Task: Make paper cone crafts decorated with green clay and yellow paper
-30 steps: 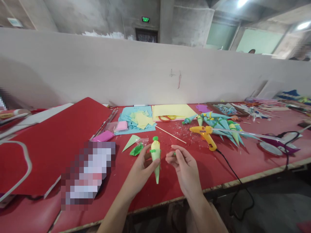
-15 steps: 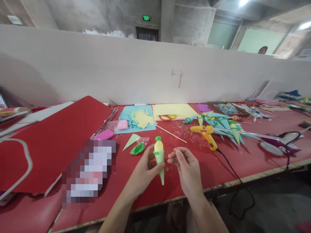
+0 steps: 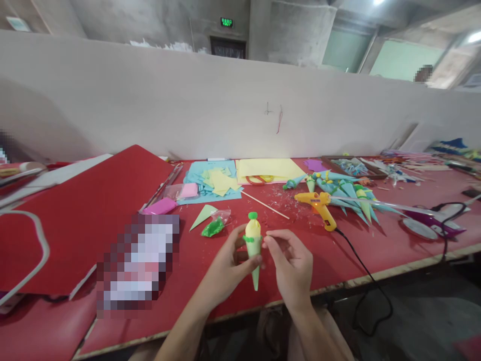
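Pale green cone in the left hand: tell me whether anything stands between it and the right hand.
Nothing visible does. The left hand holds the pale green cone, and the right hand has its fingertips close beside the cone's upper part; whether they touch is unclear.

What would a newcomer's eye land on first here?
Probably the pale green cone with its yellow top, held upright in the left hand, the right hand close beside it. Next, likely the bright yellow glue gun on the red table, farther right, beside a pile of blue and green cones.
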Available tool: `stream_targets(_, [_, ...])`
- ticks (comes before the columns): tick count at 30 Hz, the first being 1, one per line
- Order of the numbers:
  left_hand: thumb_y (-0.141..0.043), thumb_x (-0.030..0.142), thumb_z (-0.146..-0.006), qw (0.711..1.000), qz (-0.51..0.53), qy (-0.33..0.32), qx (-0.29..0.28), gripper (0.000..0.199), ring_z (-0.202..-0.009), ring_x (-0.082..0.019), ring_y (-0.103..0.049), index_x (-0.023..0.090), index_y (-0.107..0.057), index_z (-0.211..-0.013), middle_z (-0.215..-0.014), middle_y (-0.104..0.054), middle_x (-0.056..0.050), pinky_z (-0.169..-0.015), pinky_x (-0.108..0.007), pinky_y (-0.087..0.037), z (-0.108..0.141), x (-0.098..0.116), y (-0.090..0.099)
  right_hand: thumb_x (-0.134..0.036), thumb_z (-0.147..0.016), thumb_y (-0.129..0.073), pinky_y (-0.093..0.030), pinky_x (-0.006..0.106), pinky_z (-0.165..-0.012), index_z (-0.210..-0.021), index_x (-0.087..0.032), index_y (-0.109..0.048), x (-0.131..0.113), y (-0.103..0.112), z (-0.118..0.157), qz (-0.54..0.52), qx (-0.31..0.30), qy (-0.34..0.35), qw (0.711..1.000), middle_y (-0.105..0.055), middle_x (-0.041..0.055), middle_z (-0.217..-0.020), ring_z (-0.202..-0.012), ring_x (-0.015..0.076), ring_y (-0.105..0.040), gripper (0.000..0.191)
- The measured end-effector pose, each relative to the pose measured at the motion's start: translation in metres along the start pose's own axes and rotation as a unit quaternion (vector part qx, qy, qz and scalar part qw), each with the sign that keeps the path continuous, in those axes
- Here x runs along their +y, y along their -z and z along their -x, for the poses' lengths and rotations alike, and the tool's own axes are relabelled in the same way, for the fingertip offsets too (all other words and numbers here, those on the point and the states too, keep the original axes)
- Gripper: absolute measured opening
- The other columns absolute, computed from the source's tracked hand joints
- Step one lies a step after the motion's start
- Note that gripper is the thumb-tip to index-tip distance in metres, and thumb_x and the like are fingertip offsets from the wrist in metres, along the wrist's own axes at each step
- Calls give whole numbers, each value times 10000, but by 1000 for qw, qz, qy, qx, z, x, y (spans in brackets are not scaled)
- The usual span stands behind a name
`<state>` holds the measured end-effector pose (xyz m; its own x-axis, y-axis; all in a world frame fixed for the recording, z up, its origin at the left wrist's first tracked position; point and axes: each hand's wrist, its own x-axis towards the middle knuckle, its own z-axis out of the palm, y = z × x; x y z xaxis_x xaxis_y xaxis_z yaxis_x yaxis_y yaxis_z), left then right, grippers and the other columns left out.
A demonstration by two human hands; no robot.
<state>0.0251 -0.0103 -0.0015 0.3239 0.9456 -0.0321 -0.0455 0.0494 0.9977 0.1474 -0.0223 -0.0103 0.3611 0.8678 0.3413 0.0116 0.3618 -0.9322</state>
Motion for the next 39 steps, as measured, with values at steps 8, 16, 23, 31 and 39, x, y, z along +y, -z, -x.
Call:
stream_targets(8, [-607, 273, -728, 1000, -15, -19, -6, 522, -882, -176, -606, 227, -365, -1188, -1085, -580, -59, -724, -281, -502, 0, -2, 1, -171, -778, -566, -470, 271, -677, -816, -222, -678, -2, -1, 0, 67, -76, 100, 990, -560, 35, -831, -791, 158, -563, 129])
stream_targets(16, [-595, 244, -735, 1000, -18, -24, -4, 502, -871, -158, -596, 219, -368, -1181, -1125, -557, -64, -727, -270, -495, 1, 2, 0, -165, -770, -564, -449, 297, -773, -844, -279, -698, 3, -3, -1, 69, -82, 91, 990, -514, 35, -922, -900, 172, -531, 190])
stream_targets(23, [-595, 243, -738, 999, -9, -32, -6, 481, -840, -142, -594, 236, -377, -1166, -1121, -548, -49, -718, -257, -488, 1, 0, -2, -194, -787, -528, -460, 270, -732, -813, -262, -691, 3, -3, -1, -16, -101, 22, 995, -502, 35, -926, -906, 170, -526, 178])
stream_targets(31, [-584, 202, -747, 998, -28, -53, -14, 472, -830, -129, -591, 251, -377, -1169, -1043, -578, -18, -705, -230, -488, 3, 3, -4, -209, -764, -574, -459, 259, -707, -806, -235, -629, 4, -4, -2, -93, -107, -25, 990, -510, 24, -914, -855, 155, -536, 74])
stream_targets(39, [-561, 244, -757, 993, -106, -59, 11, 482, -843, -159, -592, 238, -357, -1194, -997, -588, -36, -681, -251, -486, 0, 0, 3, -254, -791, -527, -456, 287, -734, -796, -205, -602, 2, -4, -4, -64, -87, 29, 994, -503, 36, -896, -867, 165, -527, 89])
